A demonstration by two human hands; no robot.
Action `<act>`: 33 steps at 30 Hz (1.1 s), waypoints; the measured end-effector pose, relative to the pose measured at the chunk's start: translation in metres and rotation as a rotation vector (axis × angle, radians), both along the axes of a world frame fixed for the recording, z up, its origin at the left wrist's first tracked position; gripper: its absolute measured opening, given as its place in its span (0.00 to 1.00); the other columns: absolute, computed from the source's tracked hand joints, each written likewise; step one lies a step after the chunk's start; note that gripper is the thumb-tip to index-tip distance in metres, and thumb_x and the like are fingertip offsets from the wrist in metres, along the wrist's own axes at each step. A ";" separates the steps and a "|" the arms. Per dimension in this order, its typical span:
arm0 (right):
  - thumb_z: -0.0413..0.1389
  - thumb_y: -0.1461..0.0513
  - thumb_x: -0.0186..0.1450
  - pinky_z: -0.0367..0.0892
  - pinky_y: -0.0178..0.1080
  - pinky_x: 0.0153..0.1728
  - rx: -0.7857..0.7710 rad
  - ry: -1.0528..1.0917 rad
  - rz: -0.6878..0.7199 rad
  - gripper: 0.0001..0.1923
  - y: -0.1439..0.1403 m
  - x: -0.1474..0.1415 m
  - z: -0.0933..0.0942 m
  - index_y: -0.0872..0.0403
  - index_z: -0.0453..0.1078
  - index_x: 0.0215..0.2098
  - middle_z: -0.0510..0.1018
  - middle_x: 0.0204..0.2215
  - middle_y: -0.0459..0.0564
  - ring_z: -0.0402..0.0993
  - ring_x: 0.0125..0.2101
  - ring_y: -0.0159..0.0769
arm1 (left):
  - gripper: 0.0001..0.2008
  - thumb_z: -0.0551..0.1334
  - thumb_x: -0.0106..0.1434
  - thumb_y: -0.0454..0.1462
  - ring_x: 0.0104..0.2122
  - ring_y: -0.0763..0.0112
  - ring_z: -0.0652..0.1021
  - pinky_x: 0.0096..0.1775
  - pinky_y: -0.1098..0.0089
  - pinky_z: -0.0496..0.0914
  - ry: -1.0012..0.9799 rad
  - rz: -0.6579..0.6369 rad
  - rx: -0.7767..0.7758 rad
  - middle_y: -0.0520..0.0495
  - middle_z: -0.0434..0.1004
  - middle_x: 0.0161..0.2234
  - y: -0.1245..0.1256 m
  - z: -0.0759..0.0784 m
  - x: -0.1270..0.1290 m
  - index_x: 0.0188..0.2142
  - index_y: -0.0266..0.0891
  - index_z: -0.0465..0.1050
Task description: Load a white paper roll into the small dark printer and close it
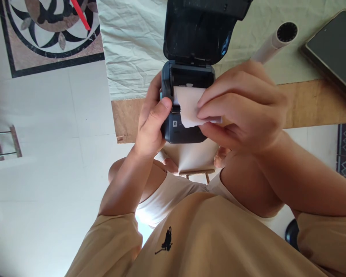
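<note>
A small dark grey plastic label printer [187, 104] with its lid opened upward is held at the edge of the wooden tabletop [314, 104]. The left hand [151, 123] is clenched around the printer's left side, the thumb pressed on its front. The white paper strip [188, 109] coming out of the printer is pinched in the grip of the right hand [245, 111]. A white cylindrical tube [276, 40] and a dark flat tablet [331, 50] are lying on the wrinkled pale cloth [132, 46] behind.

printer [187, 82]: dark grey | paper [188, 111]: white | cloth [129, 46]: pale, creased | shirt [219, 238]: tan
</note>
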State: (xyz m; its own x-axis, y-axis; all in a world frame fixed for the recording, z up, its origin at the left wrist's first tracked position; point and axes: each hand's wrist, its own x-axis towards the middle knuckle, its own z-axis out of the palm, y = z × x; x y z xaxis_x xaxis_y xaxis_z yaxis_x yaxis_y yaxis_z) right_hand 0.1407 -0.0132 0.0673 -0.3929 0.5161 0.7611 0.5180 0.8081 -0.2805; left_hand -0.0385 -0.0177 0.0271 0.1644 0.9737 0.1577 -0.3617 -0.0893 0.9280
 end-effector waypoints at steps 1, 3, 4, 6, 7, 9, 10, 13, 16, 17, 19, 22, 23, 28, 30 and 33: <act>0.56 0.63 0.58 0.62 0.41 0.31 -0.004 -0.028 0.008 0.05 0.001 0.000 -0.001 0.48 0.64 0.30 0.79 0.31 0.38 0.71 0.32 0.33 | 0.25 0.57 0.61 0.54 0.58 0.53 0.71 0.54 0.56 0.69 -0.011 -0.036 0.018 0.44 0.74 0.50 0.001 -0.001 -0.002 0.53 0.46 0.68; 0.56 0.62 0.59 0.60 0.42 0.31 -0.039 -0.094 0.030 0.04 0.002 0.001 -0.003 0.47 0.65 0.31 0.79 0.32 0.38 0.71 0.32 0.32 | 0.28 0.60 0.60 0.51 0.57 0.54 0.73 0.53 0.56 0.70 -0.025 -0.090 0.067 0.46 0.72 0.54 0.002 -0.004 -0.005 0.58 0.49 0.62; 0.56 0.61 0.60 0.60 0.43 0.31 -0.060 -0.118 0.044 0.03 0.002 0.002 -0.004 0.47 0.65 0.31 0.79 0.32 0.38 0.71 0.33 0.32 | 0.30 0.63 0.59 0.49 0.56 0.55 0.74 0.53 0.56 0.71 -0.025 -0.112 0.096 0.47 0.72 0.55 0.002 -0.006 -0.007 0.59 0.50 0.61; 0.56 0.58 0.61 0.60 0.44 0.32 -0.096 -0.149 0.082 0.03 0.002 0.003 -0.003 0.48 0.66 0.31 0.79 0.33 0.40 0.72 0.33 0.33 | 0.35 0.69 0.53 0.46 0.55 0.54 0.74 0.53 0.56 0.71 -0.002 -0.136 0.141 0.49 0.72 0.55 0.005 -0.010 -0.011 0.59 0.52 0.61; 0.56 0.57 0.62 0.61 0.44 0.33 -0.105 -0.150 0.095 0.05 0.002 0.004 -0.003 0.49 0.67 0.32 0.79 0.34 0.41 0.72 0.34 0.34 | 0.37 0.71 0.51 0.44 0.56 0.52 0.74 0.55 0.55 0.70 0.015 -0.128 0.130 0.49 0.72 0.55 0.006 -0.013 -0.013 0.59 0.53 0.62; 0.55 0.55 0.62 0.64 0.44 0.34 -0.092 -0.095 0.089 0.07 0.003 0.006 -0.002 0.50 0.68 0.33 0.78 0.34 0.43 0.72 0.34 0.34 | 0.41 0.74 0.46 0.43 0.57 0.49 0.72 0.57 0.52 0.68 0.031 -0.109 0.112 0.48 0.72 0.55 0.010 -0.019 -0.015 0.59 0.52 0.62; 0.55 0.55 0.62 0.65 0.43 0.36 -0.071 -0.044 0.062 0.08 0.004 0.007 -0.002 0.51 0.68 0.34 0.78 0.34 0.44 0.72 0.35 0.33 | 0.43 0.74 0.45 0.44 0.57 0.47 0.72 0.57 0.50 0.68 0.028 -0.100 0.114 0.47 0.71 0.55 0.012 -0.023 -0.016 0.59 0.51 0.62; 0.53 0.57 0.62 0.67 0.44 0.43 -0.017 0.146 -0.092 0.08 0.010 0.011 -0.001 0.53 0.66 0.34 0.74 0.31 0.47 0.72 0.38 0.34 | 0.50 0.76 0.39 0.45 0.55 0.46 0.74 0.56 0.46 0.68 0.001 -0.120 0.175 0.46 0.70 0.56 0.020 -0.034 -0.020 0.61 0.51 0.58; 0.51 0.54 0.62 0.67 0.49 0.50 -0.094 0.221 -0.173 0.11 0.015 0.015 -0.002 0.53 0.66 0.35 0.73 0.36 0.51 0.69 0.51 0.43 | 0.52 0.76 0.38 0.44 0.57 0.45 0.73 0.57 0.46 0.69 0.010 -0.150 0.181 0.46 0.70 0.57 0.025 -0.041 -0.022 0.62 0.51 0.57; 0.51 0.54 0.62 0.67 0.50 0.53 -0.144 0.211 -0.155 0.11 0.015 0.015 -0.002 0.52 0.66 0.36 0.73 0.39 0.51 0.67 0.55 0.45 | 0.52 0.76 0.38 0.43 0.57 0.45 0.73 0.56 0.46 0.69 0.014 -0.159 0.183 0.45 0.70 0.58 0.025 -0.041 -0.023 0.62 0.51 0.57; 0.51 0.54 0.62 0.65 0.52 0.58 -0.199 0.214 -0.088 0.10 0.015 0.015 -0.002 0.51 0.65 0.36 0.73 0.46 0.49 0.64 0.60 0.45 | 0.50 0.75 0.40 0.43 0.58 0.46 0.72 0.56 0.47 0.69 0.018 -0.170 0.188 0.46 0.70 0.58 0.024 -0.039 -0.023 0.62 0.51 0.57; 0.50 0.54 0.65 0.68 0.49 0.50 -0.171 0.405 -0.051 0.12 0.014 0.012 -0.002 0.52 0.63 0.29 0.74 0.38 0.48 0.73 0.46 0.39 | 0.44 0.73 0.45 0.43 0.58 0.50 0.72 0.57 0.51 0.69 0.029 -0.147 0.172 0.46 0.70 0.57 0.018 -0.031 -0.021 0.61 0.50 0.59; 0.49 0.54 0.65 0.69 0.47 0.45 -0.166 0.483 -0.064 0.13 0.013 0.011 -0.002 0.52 0.62 0.27 0.72 0.32 0.48 0.73 0.40 0.37 | 0.42 0.72 0.47 0.43 0.57 0.51 0.72 0.57 0.52 0.69 0.029 -0.131 0.161 0.46 0.71 0.56 0.016 -0.028 -0.020 0.60 0.50 0.61; 0.51 0.53 0.64 0.66 0.45 0.40 -0.378 0.376 -0.062 0.10 0.011 0.010 -0.002 0.51 0.64 0.35 0.70 0.34 0.50 0.71 0.41 0.39 | 0.40 0.74 0.46 0.43 0.59 0.52 0.71 0.63 0.52 0.63 0.000 -0.074 0.090 0.47 0.74 0.50 0.009 -0.018 -0.016 0.59 0.48 0.65; 0.52 0.51 0.63 0.66 0.46 0.43 -0.480 0.246 -0.014 0.14 0.011 0.010 -0.004 0.51 0.64 0.42 0.72 0.41 0.51 0.70 0.45 0.41 | 0.40 0.73 0.47 0.43 0.59 0.52 0.71 0.63 0.51 0.63 -0.007 -0.079 0.082 0.47 0.74 0.49 0.008 -0.016 -0.015 0.59 0.49 0.64; 0.53 0.48 0.63 0.67 0.46 0.48 -0.595 0.158 0.053 0.22 0.011 0.009 -0.008 0.50 0.61 0.50 0.71 0.50 0.51 0.69 0.50 0.40 | 0.38 0.72 0.48 0.46 0.56 0.54 0.73 0.59 0.52 0.68 -0.014 -0.118 0.088 0.47 0.73 0.53 0.007 -0.012 -0.012 0.59 0.52 0.64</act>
